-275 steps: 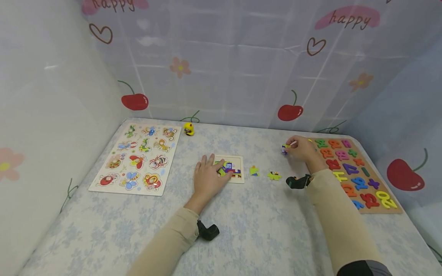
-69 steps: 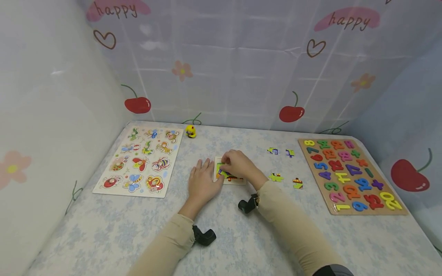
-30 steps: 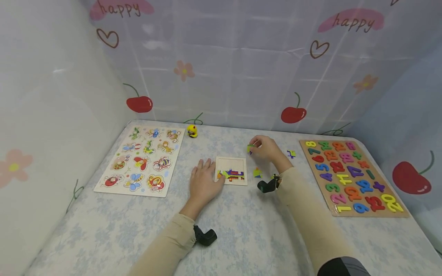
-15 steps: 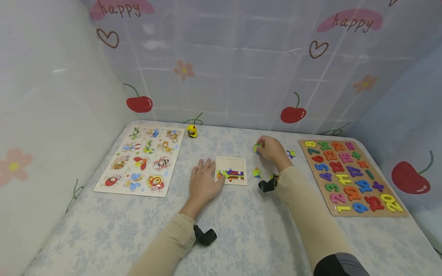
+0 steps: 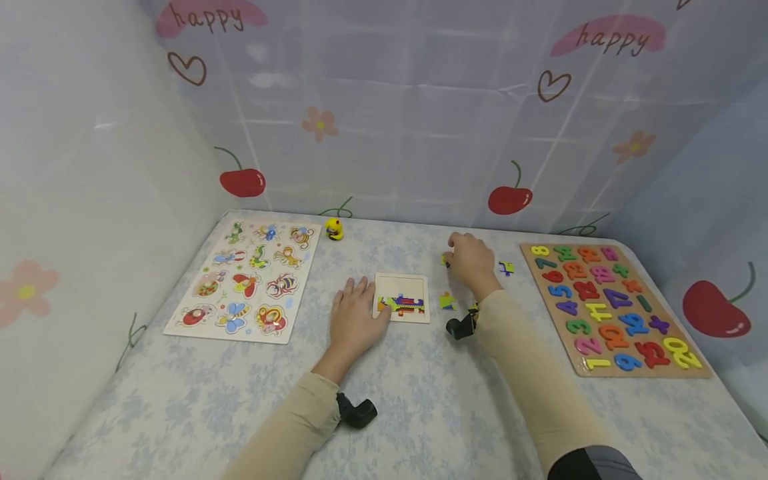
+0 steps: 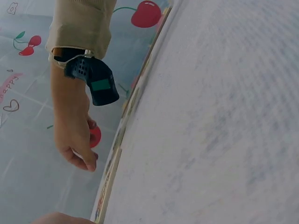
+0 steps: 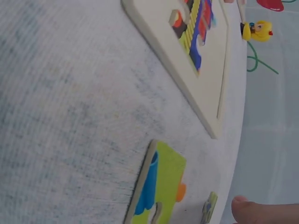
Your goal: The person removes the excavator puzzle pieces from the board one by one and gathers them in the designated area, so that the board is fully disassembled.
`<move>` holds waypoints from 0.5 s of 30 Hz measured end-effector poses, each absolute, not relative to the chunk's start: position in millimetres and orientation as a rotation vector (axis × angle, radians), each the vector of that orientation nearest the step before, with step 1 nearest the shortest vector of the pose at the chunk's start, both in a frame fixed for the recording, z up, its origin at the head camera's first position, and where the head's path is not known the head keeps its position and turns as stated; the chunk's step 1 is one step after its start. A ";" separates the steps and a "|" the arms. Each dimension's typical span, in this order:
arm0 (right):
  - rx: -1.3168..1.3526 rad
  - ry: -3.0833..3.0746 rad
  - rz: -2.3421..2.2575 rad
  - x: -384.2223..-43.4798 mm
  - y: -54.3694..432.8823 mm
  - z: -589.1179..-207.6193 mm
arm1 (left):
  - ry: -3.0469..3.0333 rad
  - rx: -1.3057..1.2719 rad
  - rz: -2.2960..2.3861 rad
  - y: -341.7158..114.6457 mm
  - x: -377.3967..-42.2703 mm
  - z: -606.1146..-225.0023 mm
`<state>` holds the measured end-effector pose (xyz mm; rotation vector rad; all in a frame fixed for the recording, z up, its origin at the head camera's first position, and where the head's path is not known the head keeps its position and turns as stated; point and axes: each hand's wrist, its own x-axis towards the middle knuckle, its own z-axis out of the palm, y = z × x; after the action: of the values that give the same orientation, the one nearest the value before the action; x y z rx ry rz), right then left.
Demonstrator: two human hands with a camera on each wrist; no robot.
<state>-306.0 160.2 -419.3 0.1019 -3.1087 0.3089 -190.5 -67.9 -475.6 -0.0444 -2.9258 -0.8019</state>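
A small wooden jigsaw tray [image 5: 401, 281] lies mid-table, its lower part filled with colourful puzzle pieces [image 5: 408, 305] and its upper part bare wood. My left hand [image 5: 357, 319] rests with fingers spread along the tray's left side, thumb at its edge. Beyond the tray to the right, my right hand [image 5: 472, 261] is just over a small green puzzle piece [image 7: 210, 207]. In the right wrist view that piece lies on the table, apart from the fingertip [image 7: 240, 201]. A green piece with blue [image 5: 447, 301] lies right of the tray. Another piece [image 5: 507, 268] lies farther right.
A white insect puzzle board [image 5: 300, 293] lies at left, a brown number board [image 5: 573, 347] at right. A yellow toy figure [image 5: 334, 229] stands near the back edge. Printed curtains [image 5: 414, 147] surround the table. The right sleeve [image 5: 528, 373] covers part of the table.
Pieces have come out of the tray since the earliest frames. The right hand carried a green piece rightward, set it down behind the other pieces and let go. The left hand stayed by the tray.
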 end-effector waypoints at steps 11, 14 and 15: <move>0.242 -3.183 0.534 -276.2 151.8 -399.3 | -2.896 -0.113 -0.806 -63.9 -189.5 -477.5; 0.384 -3.190 0.500 -262.7 147.0 -399.4 | -2.880 -0.192 -0.803 -62.5 -189.1 -477.0; 0.429 -3.191 0.487 -257.9 145.2 -400.2 | -2.877 -0.214 -0.799 -62.1 -189.1 -476.9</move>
<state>-257.9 145.2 -400.2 0.4287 -3.1915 0.4871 -189.1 -62.1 -476.9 -0.2142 -2.8773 -0.7990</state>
